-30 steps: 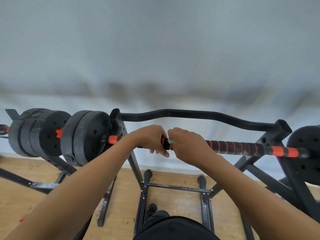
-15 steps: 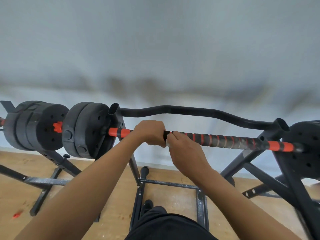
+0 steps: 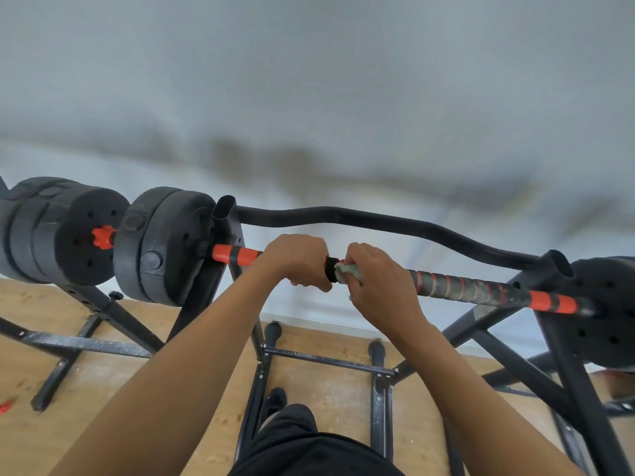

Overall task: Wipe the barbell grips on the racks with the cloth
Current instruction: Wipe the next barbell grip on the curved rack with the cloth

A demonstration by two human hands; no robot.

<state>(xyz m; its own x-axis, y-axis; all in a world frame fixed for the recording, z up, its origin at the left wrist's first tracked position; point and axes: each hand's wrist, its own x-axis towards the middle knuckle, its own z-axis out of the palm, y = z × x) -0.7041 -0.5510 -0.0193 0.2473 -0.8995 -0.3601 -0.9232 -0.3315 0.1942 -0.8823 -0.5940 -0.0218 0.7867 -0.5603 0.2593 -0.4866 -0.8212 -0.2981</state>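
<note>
A black barbell bar with orange stripes point(image 3: 460, 286) lies across a black metal rack point(image 3: 226, 214), with black weight plates point(image 3: 161, 245) on its left end. My left hand point(image 3: 299, 259) grips the bar just right of the orange left section. Close beside it, my right hand point(image 3: 381, 286) holds a pale green cloth point(image 3: 348, 272) wrapped against the bar. Most of the cloth is hidden under my fingers. The striped grip runs free to the right of my right hand.
A curved black bar point(image 3: 378, 223) lies on the rack behind the barbell. More plates point(image 3: 58, 231) sit far left and a plate point(image 3: 608, 310) at the right end. Rack legs and a cross brace point(image 3: 326, 360) stand on the wooden floor below. A grey wall is behind.
The view has shifted slightly. My right hand has turned on the bar so that the green cloth now shows between thumb and fingers. The left hand keeps its grip.
</note>
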